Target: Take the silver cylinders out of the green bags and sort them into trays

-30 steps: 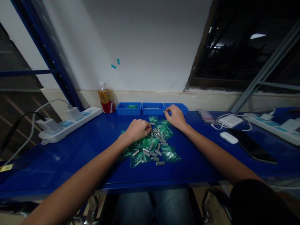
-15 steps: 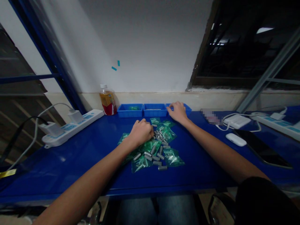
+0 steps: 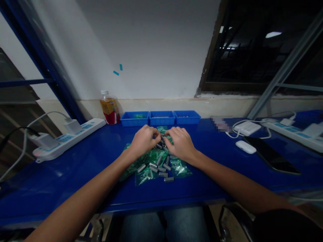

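Note:
In the middle of the blue table, my left hand [image 3: 146,139] is curled over a pile of green plastic bags [image 3: 180,167] and short grey metal pieces [image 3: 162,169]. Its thumb and forefinger are pinched together, and whatever lies between them is too small to name. Opposite it, my right hand [image 3: 180,142] bends over the same pile with its thumb and fingers drawn in. The fingertips of both hands nearly meet above a few small metal parts, largely hidden by the fingers. Loose metal pieces lie on and beside the bags, which hold small parts.
Three blue trays, left [image 3: 135,123], middle [image 3: 162,121] and right [image 3: 187,119], line the back; small things lie inside. A drink bottle [image 3: 110,109] and power strip [image 3: 68,137] stand left. A white earbud case [image 3: 245,147], phone [image 3: 272,156] and cables lie right.
My right hand has come from the right blue tray down and left to the pile, beside my left hand. My left hand remains over the pile. The view has shifted slightly.

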The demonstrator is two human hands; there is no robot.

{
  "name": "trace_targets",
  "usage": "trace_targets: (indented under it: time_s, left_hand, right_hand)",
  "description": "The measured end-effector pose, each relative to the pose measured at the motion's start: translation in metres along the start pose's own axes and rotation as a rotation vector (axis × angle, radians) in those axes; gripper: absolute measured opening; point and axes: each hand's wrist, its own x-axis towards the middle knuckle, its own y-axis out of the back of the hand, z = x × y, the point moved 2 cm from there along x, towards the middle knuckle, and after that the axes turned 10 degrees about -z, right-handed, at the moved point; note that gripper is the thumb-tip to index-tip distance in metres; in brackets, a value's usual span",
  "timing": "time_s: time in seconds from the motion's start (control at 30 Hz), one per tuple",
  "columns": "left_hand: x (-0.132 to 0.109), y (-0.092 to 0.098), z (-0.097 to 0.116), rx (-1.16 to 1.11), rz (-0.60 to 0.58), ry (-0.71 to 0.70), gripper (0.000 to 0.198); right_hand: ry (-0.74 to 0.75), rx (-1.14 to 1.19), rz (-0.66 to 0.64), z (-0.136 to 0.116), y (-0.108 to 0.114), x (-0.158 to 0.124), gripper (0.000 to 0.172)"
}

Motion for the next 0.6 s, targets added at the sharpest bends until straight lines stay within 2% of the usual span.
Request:
trace_targets:
  time_s: [0.2, 0.33, 0.4, 0.5, 0.6]
  left_hand:
    - [-0.001, 0.002, 0.006, 0.021, 0.014, -0.009, 0.021]
    - [-0.006, 0.008, 0.009, 0.001, 0.011, -0.044, 0.023]
    - [-0.014, 0.013, 0.011, -0.062, 0.03, -0.056, 0.022]
    - [-0.034, 0.018, 0.009, -0.151, 0.156, -0.027, 0.026]
    - [-0.056, 0.014, 0.001, -0.135, 0.203, -0.013, 0.026]
  right_hand:
    - [0.039, -0.003, -0.021, -0.001, 0.0, -0.002, 0.015]
    - [0.003, 0.01, -0.01, 0.002, -0.002, -0.001, 0.015]
    - [-0.035, 0.038, 0.009, 0.006, -0.003, 0.0, 0.014]
    - [-0.071, 0.095, 0.025, 0.01, -0.005, 0.001, 0.015]
    - [-0.073, 0.144, 0.014, 0.01, -0.007, 0.0, 0.019]
